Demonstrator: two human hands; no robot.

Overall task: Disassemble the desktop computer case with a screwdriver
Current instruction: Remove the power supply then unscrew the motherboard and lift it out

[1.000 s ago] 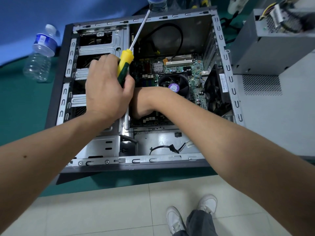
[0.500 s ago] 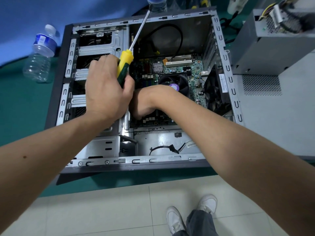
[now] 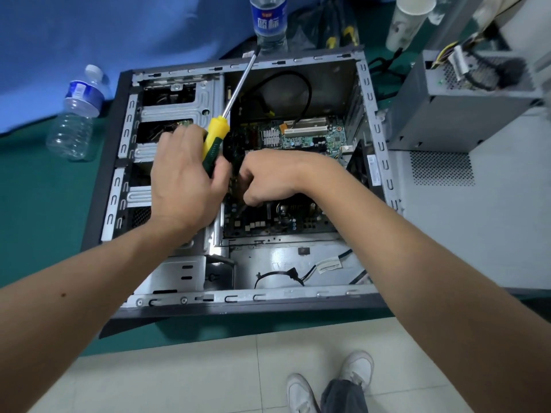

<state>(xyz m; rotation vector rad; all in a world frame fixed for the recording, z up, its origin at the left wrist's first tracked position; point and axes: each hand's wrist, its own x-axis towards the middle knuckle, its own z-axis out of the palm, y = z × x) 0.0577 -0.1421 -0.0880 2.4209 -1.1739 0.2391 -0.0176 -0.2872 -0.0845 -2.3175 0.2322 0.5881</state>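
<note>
A green table (image 3: 35, 210) carries the open computer case (image 3: 384, 162), two water bottles (image 3: 74, 120) and a power supply (image 3: 465, 114).

Computer case (image 3: 167, 278) lies on its side on the table (image 3: 35, 204), open face up. Motherboard (image 3: 310, 138) sits inside, on the right part of the case floor; drive bays (image 3: 176, 105) occupy the left part. Left hand (image 3: 185, 186) over the drive bays, grip around the screwdriver (image 3: 219, 135), whose shaft points away toward the far rim. Right hand (image 3: 268, 177) just right of it, over the motherboard. One water bottle (image 3: 76, 117) left of the case, a second bottle (image 3: 269, 22) behind it. Power supply (image 3: 465, 114) right of the case, on a flat panel (image 3: 477, 228). Cup (image 3: 408, 19) behind the power supply. Shoes (image 3: 328, 386) on the floor before the table.
</note>
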